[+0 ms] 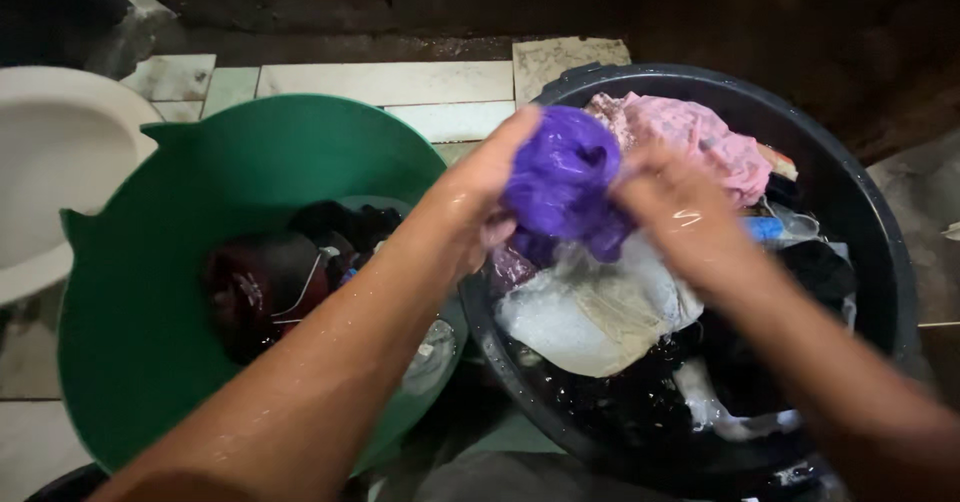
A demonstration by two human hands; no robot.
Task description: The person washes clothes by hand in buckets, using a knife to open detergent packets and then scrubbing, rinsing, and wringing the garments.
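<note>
purple wet cloth is squeezed between left hand and right hand, both clenched on it (dripping); black tub holds more soaked laundry, green basin a few pieces.

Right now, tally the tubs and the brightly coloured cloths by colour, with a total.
Green tub: 1
Black tub: 1
Purple cloth, gripped by the left hand and right hand: 1
Pink cloth, in the black tub: 1
Total: 4

We find the black tub crowded with wet laundry; left of it, the green basin's near side lies open.
</note>
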